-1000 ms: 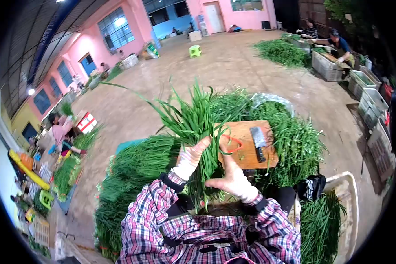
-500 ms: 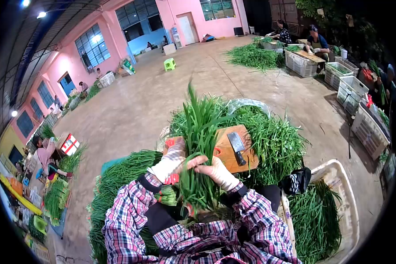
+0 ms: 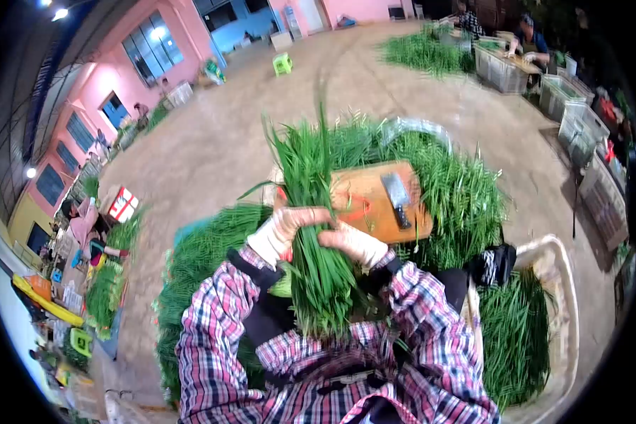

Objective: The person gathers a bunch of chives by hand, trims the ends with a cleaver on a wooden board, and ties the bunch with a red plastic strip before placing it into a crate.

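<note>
In the head view, a long, leafy green bundle of stalks [image 3: 320, 265] is held roughly upright in front of the lap, clamped from both sides by the white-wrapped left hand [image 3: 287, 227] and right hand [image 3: 355, 242]. Just beyond, to the right, a black-handled metal cleaver [image 3: 395, 192] is laid on a brown wooden board [image 3: 367, 184]. The board is flanked on its far and right sides by a loose green heap [image 3: 466, 205]; at near right, more greens [image 3: 514, 346] are contained in an off-white plastic crate [image 3: 571, 311].
</note>
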{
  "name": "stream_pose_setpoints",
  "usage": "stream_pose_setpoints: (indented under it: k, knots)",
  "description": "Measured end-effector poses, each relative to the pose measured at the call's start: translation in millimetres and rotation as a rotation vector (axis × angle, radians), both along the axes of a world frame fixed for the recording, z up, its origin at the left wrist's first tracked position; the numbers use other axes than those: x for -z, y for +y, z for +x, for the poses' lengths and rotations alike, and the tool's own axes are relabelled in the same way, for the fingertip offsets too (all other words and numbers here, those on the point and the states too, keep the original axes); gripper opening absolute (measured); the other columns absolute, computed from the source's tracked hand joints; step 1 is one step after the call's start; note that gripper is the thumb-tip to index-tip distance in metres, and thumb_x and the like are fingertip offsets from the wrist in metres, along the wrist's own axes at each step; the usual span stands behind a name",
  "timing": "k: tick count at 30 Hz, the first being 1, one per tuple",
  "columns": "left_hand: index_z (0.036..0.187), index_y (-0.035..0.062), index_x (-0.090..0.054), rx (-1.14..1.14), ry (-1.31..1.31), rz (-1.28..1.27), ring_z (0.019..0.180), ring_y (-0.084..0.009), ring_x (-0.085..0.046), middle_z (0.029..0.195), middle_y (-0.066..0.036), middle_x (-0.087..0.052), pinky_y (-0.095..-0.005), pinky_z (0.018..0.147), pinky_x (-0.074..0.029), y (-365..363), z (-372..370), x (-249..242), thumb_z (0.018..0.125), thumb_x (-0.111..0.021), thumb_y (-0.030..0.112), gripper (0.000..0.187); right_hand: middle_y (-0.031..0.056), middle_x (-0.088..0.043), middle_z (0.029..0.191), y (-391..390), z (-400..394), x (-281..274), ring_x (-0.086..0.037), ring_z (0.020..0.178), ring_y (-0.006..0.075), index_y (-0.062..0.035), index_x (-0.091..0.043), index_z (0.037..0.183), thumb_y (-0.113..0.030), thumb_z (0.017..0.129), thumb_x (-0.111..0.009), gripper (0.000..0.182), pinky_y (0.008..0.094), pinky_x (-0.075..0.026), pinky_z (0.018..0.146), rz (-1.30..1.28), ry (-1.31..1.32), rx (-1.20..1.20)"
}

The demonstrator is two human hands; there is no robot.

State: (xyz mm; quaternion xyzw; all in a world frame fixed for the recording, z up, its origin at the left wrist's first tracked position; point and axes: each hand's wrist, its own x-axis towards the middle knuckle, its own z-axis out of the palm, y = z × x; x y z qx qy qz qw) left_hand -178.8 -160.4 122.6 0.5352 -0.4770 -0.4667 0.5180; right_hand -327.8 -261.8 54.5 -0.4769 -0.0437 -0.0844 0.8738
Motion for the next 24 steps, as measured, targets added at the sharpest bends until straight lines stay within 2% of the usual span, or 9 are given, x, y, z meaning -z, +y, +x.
stream_pose_setpoints:
  k: [1, 4, 5, 7, 9, 10, 12, 21, 24]
  knots:
    - [0.093, -0.0040, -0.070, 0.018, -0.260, -0.153, 0.089, -0.0221, -0.067, 0.095, -0.013, -0.070, -0.0365, 0.083, -0.056, 6.2, 2.9, 0.5, 0.089, -0.061, 0.018, 0.024, 0.0063, -0.059, 0.125, -0.5, -5.0, 3.4, -0.055, 0.113, 0.0160, -0.0063, -0.042, 0.142, -0.032, 0.082, -0.074, 0.073, 0.0311, -0.044, 0.099, -0.031, 0.068, -0.026]
    - [0.095, -0.0053, -0.067, -0.192, 0.405, 0.107, 0.084, -0.0262, -0.068, 0.094, -0.017, -0.070, -0.0388, 0.081, -0.057, 19.2, 34.4, -7.2, 0.089, -0.061, 0.020, 0.027, 0.0103, -0.056, 0.132, -17.9, -13.3, 60.8, -0.052, 0.118, 0.0185, -0.0055, -0.042, 0.144, -0.034, 0.084, -0.072, 0.072, 0.0334, -0.041, 0.101, -0.234, 0.215, -0.035]
    - [0.092, -0.0065, -0.066, -0.173, 0.529, 0.081, 0.082, -0.0284, -0.069, 0.092, -0.018, -0.070, -0.0413, 0.080, -0.057, 26.3, 50.7, -3.8, 0.090, -0.060, 0.023, 0.030, 0.0129, -0.054, 0.135, -29.3, -11.1, 88.1, -0.049, 0.123, 0.0200, -0.0056, -0.043, 0.144, -0.034, 0.085, -0.072, 0.071, 0.0347, -0.038, 0.104, -0.510, 0.321, -0.002]
    - [0.092, -0.0074, -0.065, -0.322, 0.502, -0.021, 0.083, -0.0312, -0.068, 0.091, -0.021, -0.069, -0.0442, 0.081, -0.056, 40.8, 60.4, -8.0, 0.090, -0.058, 0.026, 0.035, 0.0104, -0.063, 0.117, -23.5, -31.1, 97.9, -0.059, 0.106, 0.0179, -0.0043, -0.057, 0.130, -0.035, 0.086, -0.072, 0.056, 0.0324, -0.046, 0.091, -0.587, 0.282, 0.088]
    - [0.095, -0.0057, -0.063, -0.491, 0.409, -0.109, 0.086, -0.0341, -0.068, 0.092, -0.022, -0.068, -0.0469, 0.085, -0.054, 57.2, 77.4, -2.1, 0.088, -0.060, 0.029, 0.035, 0.0036, -0.066, 0.088, -28.5, -30.3, 125.5, -0.062, 0.080, 0.0128, -0.0034, -0.065, 0.109, -0.034, 0.088, -0.070, 0.038, 0.0287, -0.050, 0.071, -0.466, 0.489, 0.018]
    - [0.095, -0.0038, -0.063, -0.545, 0.463, -0.162, 0.088, -0.0353, -0.067, 0.091, -0.020, -0.068, -0.0487, 0.087, -0.053, 62.9, 87.9, 2.8, 0.088, -0.061, 0.029, 0.034, -0.0017, -0.058, 0.068, -25.4, -35.4, 125.5, -0.055, 0.061, 0.0088, -0.0039, -0.066, 0.093, -0.032, 0.089, -0.069, 0.029, 0.0259, -0.046, 0.057, -0.370, 0.465, 0.077]
    - [0.095, 0.0013, -0.060, -0.663, 0.503, -0.242, 0.091, -0.0375, -0.065, 0.088, -0.015, -0.065, -0.0533, 0.089, -0.051, 73.2, 91.6, 7.1, 0.087, -0.064, 0.031, 0.031, 0.0002, -0.058, 0.068, -29.8, -45.5, 126.2, -0.055, 0.059, 0.0108, -0.0044, -0.066, 0.095, -0.033, 0.091, -0.067, 0.029, 0.0278, -0.047, 0.055, -0.321, 0.399, 0.140]
    - [0.097, 0.0060, -0.058, -0.824, 0.581, -0.341, 0.081, -0.0289, -0.062, 0.085, -0.011, -0.064, -0.0484, 0.085, -0.051, 95.8, 106.6, 32.9, 0.085, -0.067, 0.036, 0.034, -0.0005, -0.058, 0.063, -34.7, -82.8, 114.0, -0.055, 0.055, 0.0095, -0.0048, -0.065, 0.089, -0.038, 0.091, -0.066, 0.033, 0.0252, -0.045, 0.052, -0.315, 0.448, 0.345]
    - [0.097, 0.0060, -0.059, -0.878, 0.620, -0.379, 0.086, -0.0322, -0.063, 0.087, -0.011, -0.064, -0.0498, 0.086, -0.051, 101.9, 118.0, 42.8, 0.086, -0.066, 0.035, 0.032, -0.0005, -0.056, 0.060, -38.9, -96.5, 114.5, -0.053, 0.052, 0.0098, -0.0026, -0.066, 0.091, -0.022, 0.094, -0.059, 0.021, 0.0248, -0.043, 0.050, -0.204, 0.570, 0.669]
